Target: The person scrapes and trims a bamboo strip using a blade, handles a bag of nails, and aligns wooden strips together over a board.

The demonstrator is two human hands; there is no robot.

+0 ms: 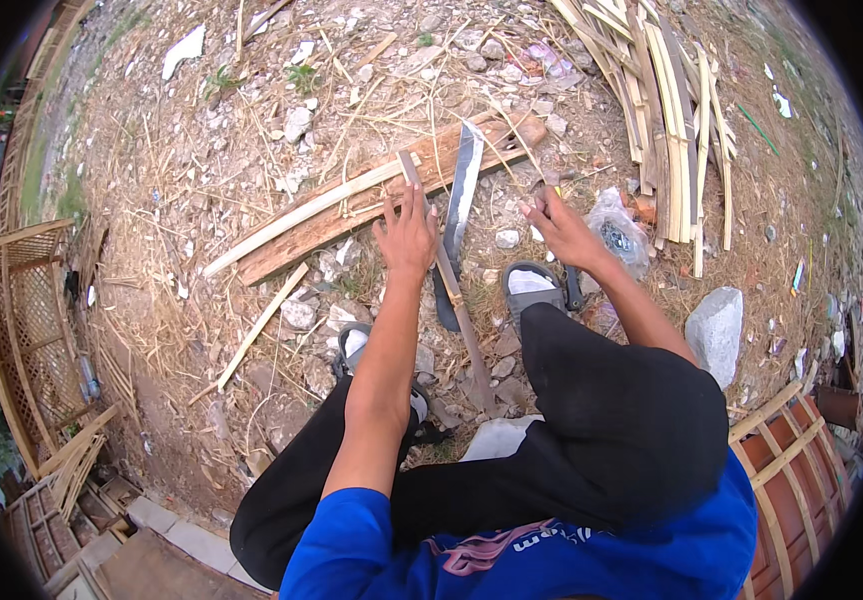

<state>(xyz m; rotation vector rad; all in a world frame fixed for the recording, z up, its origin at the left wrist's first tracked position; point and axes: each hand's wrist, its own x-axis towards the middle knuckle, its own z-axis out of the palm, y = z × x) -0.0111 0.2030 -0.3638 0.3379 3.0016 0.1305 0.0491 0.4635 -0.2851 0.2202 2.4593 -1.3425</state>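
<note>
My left hand (408, 238) lies over a narrow wooden strip (466, 325), fingers and thumb on either side of it. The strip slants from a weathered plank (301, 245) down toward the ground between my feet. Just to the right, a machete (464, 185) rests with its blade across the plank and its dark handle toward me. My right hand (563, 232) is closed in a pinch, right of the machete; a small dark and yellow thing shows at its fingertips, too small to name. A pale split strip (301, 218) lies lengthwise on the plank.
Long split strips (673, 130) are piled at the far right. Near my right hand are a clear plastic bag (619, 235) and a pale rock (714, 333). A lattice panel (26, 330) stands at the left, a slatted frame (791, 480) at lower right. Stones and straw litter the ground.
</note>
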